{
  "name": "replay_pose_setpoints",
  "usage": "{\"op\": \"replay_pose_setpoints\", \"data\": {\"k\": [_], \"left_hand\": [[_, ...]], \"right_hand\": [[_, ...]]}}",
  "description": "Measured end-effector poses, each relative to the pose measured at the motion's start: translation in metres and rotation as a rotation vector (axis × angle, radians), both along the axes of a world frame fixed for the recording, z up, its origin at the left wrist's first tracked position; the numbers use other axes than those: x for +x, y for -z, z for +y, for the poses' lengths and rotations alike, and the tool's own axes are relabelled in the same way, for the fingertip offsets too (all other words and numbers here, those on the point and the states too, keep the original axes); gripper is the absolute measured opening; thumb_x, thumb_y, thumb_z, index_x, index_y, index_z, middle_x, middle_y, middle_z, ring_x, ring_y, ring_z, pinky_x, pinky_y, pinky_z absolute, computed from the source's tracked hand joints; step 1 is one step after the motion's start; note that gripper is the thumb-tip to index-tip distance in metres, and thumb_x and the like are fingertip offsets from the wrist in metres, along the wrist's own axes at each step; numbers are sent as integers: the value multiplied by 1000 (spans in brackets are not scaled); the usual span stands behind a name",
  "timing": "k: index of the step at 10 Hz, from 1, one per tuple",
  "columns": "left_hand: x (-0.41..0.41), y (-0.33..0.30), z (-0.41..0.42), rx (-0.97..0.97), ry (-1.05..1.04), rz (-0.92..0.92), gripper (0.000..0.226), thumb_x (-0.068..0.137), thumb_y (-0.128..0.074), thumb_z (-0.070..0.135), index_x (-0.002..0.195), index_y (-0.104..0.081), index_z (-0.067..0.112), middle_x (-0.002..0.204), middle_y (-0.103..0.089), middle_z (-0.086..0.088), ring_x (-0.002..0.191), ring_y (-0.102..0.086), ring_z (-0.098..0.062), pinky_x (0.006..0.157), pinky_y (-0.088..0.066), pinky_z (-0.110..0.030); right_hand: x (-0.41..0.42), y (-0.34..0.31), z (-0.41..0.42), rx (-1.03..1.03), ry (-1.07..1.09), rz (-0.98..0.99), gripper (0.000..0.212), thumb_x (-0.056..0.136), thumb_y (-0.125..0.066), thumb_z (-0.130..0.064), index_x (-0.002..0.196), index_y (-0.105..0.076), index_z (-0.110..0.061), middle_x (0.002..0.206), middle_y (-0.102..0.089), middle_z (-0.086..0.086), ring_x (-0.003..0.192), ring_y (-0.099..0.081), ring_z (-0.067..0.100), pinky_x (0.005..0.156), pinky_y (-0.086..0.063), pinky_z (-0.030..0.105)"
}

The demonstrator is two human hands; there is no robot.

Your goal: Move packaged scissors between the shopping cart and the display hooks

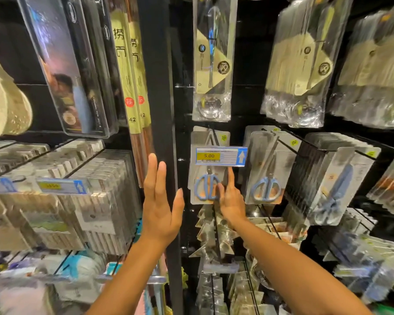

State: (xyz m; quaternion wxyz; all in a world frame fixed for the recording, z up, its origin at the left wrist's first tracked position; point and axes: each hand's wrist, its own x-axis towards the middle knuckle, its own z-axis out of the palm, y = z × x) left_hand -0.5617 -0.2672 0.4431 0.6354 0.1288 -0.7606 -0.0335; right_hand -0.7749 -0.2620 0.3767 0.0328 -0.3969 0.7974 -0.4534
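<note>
Head camera is showing us a dark retail wall of hooks, and we are reaching both hands up toward it. Our left hand (160, 210) is hovering near the centre with fingers straight and lightly spread, holding nothing, in front of the black upright post (159, 87). Our right hand (231, 201) is sitting at about three o'clock from the left one, its index finger pointing up toward the price tag (221, 156) reading 5.00, while the thumb and the other fingers are resting against the lower right corner of the packaged scissors (206, 185); whether they are pinching the card or only touching it, we cannot tell.

That pack, with blue handles, is hanging on its hook directly below the tag, which is hiding the blades and the middle of the card. At three o'clock from it, a second scissors pack (266, 176) is hanging, and farther right a thick row of packs (334, 183) is turning edge-on and blurring. At twelve o'clock, bagged ladles (212, 60) are hanging. The left shelves are smeared by motion, and the cart is not visible to us.
</note>
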Motion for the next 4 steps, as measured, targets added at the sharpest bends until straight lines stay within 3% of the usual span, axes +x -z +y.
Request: {"op": "replay_pose_setpoints", "data": {"k": [1,2,3,4], "left_hand": [[0,1,-1,-13,9,-2,65,106,-37,25,159,0,24,167,9,7,156,0,-19,126,-8,-37],[1,1,-3,-7,9,-6,66,105,-38,25,159,0,24,167,9,7,156,1,-19,126,-8,-36],[0,1,-1,-14,4,-7,68,104,-39,22,159,0,24,167,9,7,156,1,-20,126,-8,-38],[2,-1,0,-11,-15,-31,67,105,-38,22,159,1,23,167,10,6,156,2,-20,126,-7,-39]], "right_hand": [[-7,-6,-4,61,11,18,59,107,-38,-38,159,-11,-32,103,-69,19,92,-65,39,79,-51,49],[-9,-8,-3,90,11,41,59,107,-37,-38,160,-12,-28,107,-68,21,98,-64,42,79,-49,47],[-12,-10,2,117,-6,44,63,106,-39,-42,159,-5,-36,113,-65,19,103,-64,41,85,-51,50],[-15,0,10,141,-61,2,74,102,-47,-49,158,1,-41,142,-51,13,120,-58,39,95,-50,52]]}}
